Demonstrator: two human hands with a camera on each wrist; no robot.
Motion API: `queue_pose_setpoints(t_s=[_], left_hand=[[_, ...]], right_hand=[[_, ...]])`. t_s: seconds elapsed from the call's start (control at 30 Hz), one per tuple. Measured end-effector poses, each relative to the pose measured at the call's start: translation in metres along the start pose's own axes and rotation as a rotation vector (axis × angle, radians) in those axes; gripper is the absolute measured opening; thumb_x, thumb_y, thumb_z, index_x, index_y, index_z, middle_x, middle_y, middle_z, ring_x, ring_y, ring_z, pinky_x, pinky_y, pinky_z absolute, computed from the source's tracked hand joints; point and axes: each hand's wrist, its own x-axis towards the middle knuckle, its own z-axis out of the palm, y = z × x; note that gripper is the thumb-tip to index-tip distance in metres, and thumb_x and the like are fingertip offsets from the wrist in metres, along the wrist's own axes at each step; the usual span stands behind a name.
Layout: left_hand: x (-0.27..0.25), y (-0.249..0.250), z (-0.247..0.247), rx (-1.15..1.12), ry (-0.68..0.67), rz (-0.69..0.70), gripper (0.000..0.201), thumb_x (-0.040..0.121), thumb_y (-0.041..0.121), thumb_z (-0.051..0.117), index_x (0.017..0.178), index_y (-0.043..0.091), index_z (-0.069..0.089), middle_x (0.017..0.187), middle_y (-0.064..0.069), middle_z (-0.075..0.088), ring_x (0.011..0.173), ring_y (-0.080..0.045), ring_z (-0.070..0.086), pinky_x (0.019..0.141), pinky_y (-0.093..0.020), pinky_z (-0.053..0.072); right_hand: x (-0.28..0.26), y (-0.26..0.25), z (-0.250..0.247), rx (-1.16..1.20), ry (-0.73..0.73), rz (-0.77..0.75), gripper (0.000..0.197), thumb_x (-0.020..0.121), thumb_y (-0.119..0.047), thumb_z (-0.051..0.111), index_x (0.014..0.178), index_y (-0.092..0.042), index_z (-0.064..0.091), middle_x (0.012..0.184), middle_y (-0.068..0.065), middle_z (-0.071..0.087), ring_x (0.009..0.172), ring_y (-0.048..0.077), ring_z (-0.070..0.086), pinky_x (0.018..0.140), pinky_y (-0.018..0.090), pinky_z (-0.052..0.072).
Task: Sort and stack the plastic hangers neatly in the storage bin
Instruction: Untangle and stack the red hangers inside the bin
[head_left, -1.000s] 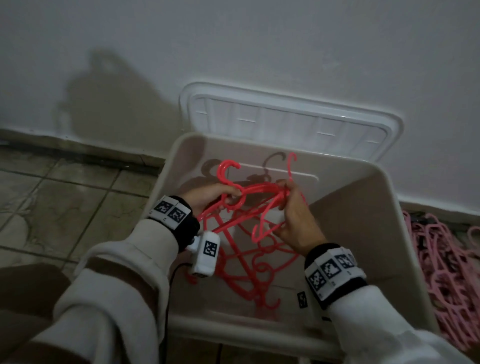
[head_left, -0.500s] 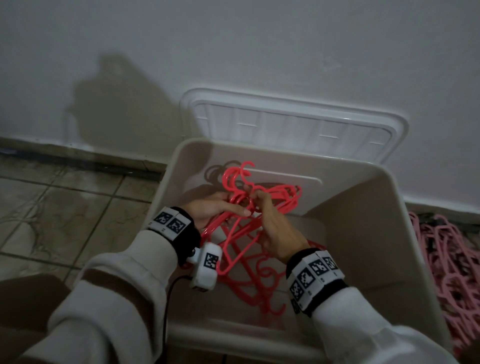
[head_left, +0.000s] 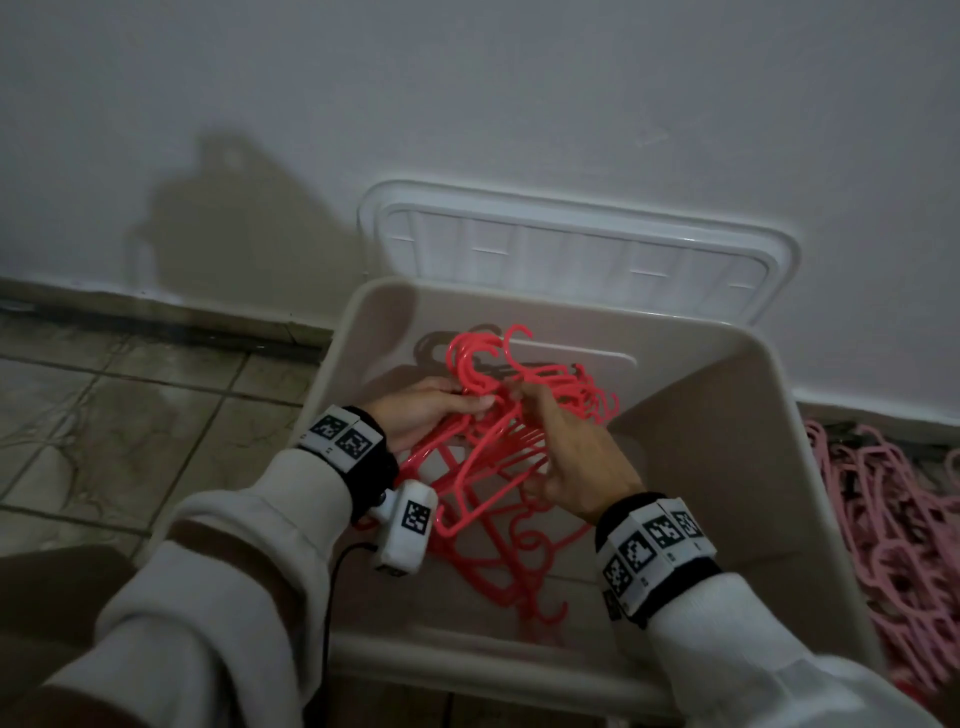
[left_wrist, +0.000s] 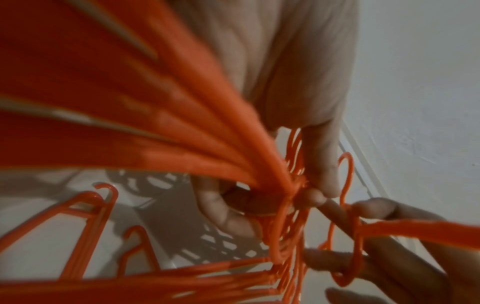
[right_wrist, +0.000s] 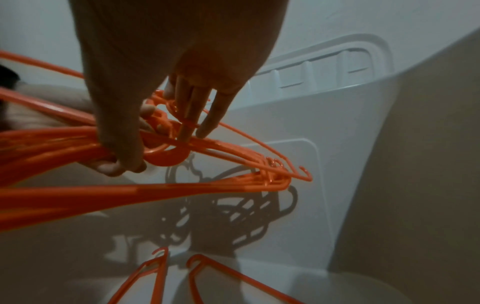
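Nearest the head camera, two pale sleeves with tagged wristbands reach into the storage bin (head_left: 769, 467). The left hand (head_left: 426, 415) and the right hand (head_left: 582, 467) meet over the bin's middle, both holding one bunch of red plastic hangers (head_left: 498, 436) near the necks, hooks pointing toward the far wall. The left wrist view shows what the head view hides: the left hand's grip is closed, thumb (left_wrist: 221, 207) and fingers pinching the gathered necks where the arms fan out, with the right hand's fingers (left_wrist: 337, 261) threaded through the hooks just beside. The right wrist view shows the right thumb and curled fingers (right_wrist: 124, 156) wrapped round the bunch, other fingers extended along the hooks, and the hangers' shadow on the bin's inner wall. More red hangers (head_left: 519, 561) lie loose on the bin floor below. Beyond, the white lid (head_left: 571, 244) leans against the wall. A heap of pink hangers (head_left: 893, 519) lies on the floor right of the bin.
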Motion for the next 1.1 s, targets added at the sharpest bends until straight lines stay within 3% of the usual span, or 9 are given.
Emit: queue_pose_setpoints(t_s=[0.2, 0.3, 0.37, 0.43, 0.57, 0.73, 0.9, 1.0, 1.1], left_hand=[[-0.004, 0.010, 0.002, 0.046, 0.029, -0.003, 0.004, 0.081, 0.008, 0.063, 0.080, 0.005, 0.062, 0.069, -0.004, 0.066, 0.061, -0.013, 0.064, 0.066, -0.022, 0.056], [-0.008, 0.018, 0.005, 0.021, 0.008, -0.022, 0.015, 0.079, 0.008, 0.063, 0.092, 0.001, 0.063, 0.076, -0.007, 0.070, 0.066, -0.016, 0.067, 0.073, -0.027, 0.056], [-0.014, 0.023, 0.009, 0.058, -0.054, -0.033, 0.013, 0.085, -0.006, 0.053, 0.086, 0.003, 0.063, 0.069, -0.004, 0.070, 0.062, -0.012, 0.067, 0.068, -0.022, 0.057], [-0.020, 0.026, 0.013, 0.121, -0.094, -0.045, 0.024, 0.081, -0.016, 0.048, 0.079, 0.005, 0.060, 0.062, 0.000, 0.069, 0.058, -0.009, 0.066, 0.064, -0.019, 0.055], [-0.029, 0.026, 0.014, 0.208, -0.165, -0.041, 0.038, 0.066, -0.020, 0.061, 0.094, 0.005, 0.062, 0.083, -0.005, 0.071, 0.078, -0.016, 0.069, 0.074, -0.027, 0.056], [-0.041, 0.032, 0.030, 0.463, -0.030, -0.013, 0.041, 0.067, -0.026, 0.060, 0.093, 0.006, 0.060, 0.085, -0.009, 0.063, 0.084, -0.024, 0.061, 0.084, -0.038, 0.051], [-0.047, 0.040, 0.040, 0.712, 0.068, 0.003, 0.039, 0.068, -0.016, 0.063, 0.093, 0.013, 0.058, 0.087, -0.004, 0.062, 0.089, -0.019, 0.056, 0.083, -0.031, 0.049], [-0.049, 0.036, 0.035, 0.709, 0.127, -0.003, 0.038, 0.056, 0.003, 0.068, 0.089, 0.019, 0.060, 0.095, -0.007, 0.063, 0.093, -0.021, 0.057, 0.091, -0.040, 0.048], [-0.052, 0.030, 0.032, 0.672, 0.126, -0.051, 0.028, 0.059, 0.002, 0.064, 0.086, 0.004, 0.059, 0.083, -0.013, 0.059, 0.079, -0.023, 0.054, 0.075, -0.043, 0.050]], right_hand=[[-0.001, -0.004, -0.004, -0.035, -0.060, -0.106, 0.071, 0.067, -0.009, 0.069, 0.125, -0.021, 0.030, 0.123, -0.002, 0.046, 0.105, 0.025, 0.055, 0.071, 0.025, 0.037], [-0.001, -0.006, -0.003, -0.079, -0.171, -0.108, 0.083, 0.070, -0.010, 0.071, 0.138, -0.013, 0.025, 0.138, -0.001, 0.036, 0.111, 0.025, 0.052, 0.076, 0.027, 0.040], [-0.001, -0.010, -0.004, -0.113, -0.202, -0.130, 0.080, 0.075, -0.013, 0.068, 0.142, -0.012, 0.023, 0.143, 0.001, 0.034, 0.117, 0.024, 0.050, 0.083, 0.029, 0.041], [0.000, -0.014, -0.006, -0.048, -0.192, -0.138, 0.066, 0.079, -0.010, 0.061, 0.138, -0.011, 0.032, 0.138, 0.005, 0.042, 0.117, 0.026, 0.051, 0.089, 0.028, 0.040], [0.003, -0.016, -0.009, 0.094, -0.167, -0.147, 0.051, 0.069, -0.008, 0.048, 0.120, -0.004, 0.049, 0.118, 0.012, 0.055, 0.108, 0.027, 0.054, 0.088, 0.023, 0.038], [0.001, -0.022, -0.017, 0.102, -0.171, -0.162, 0.046, 0.072, 0.003, 0.056, 0.117, -0.002, 0.050, 0.118, 0.013, 0.054, 0.109, 0.026, 0.052, 0.084, 0.012, 0.031], [-0.001, -0.029, -0.022, 0.166, -0.133, -0.157, 0.046, 0.071, 0.005, 0.057, 0.116, -0.003, 0.050, 0.117, 0.011, 0.050, 0.105, 0.023, 0.052, 0.090, 0.022, 0.039], [-0.001, -0.027, -0.025, 0.273, -0.115, -0.140, 0.041, 0.068, 0.004, 0.060, 0.107, -0.006, 0.052, 0.103, 0.004, 0.056, 0.095, 0.021, 0.057, 0.087, 0.026, 0.044], [-0.001, -0.016, -0.033, 0.222, -0.147, -0.088, 0.029, 0.074, -0.002, 0.059, 0.094, -0.019, 0.048, 0.088, -0.002, 0.057, 0.083, 0.016, 0.057, 0.075, 0.017, 0.039]])
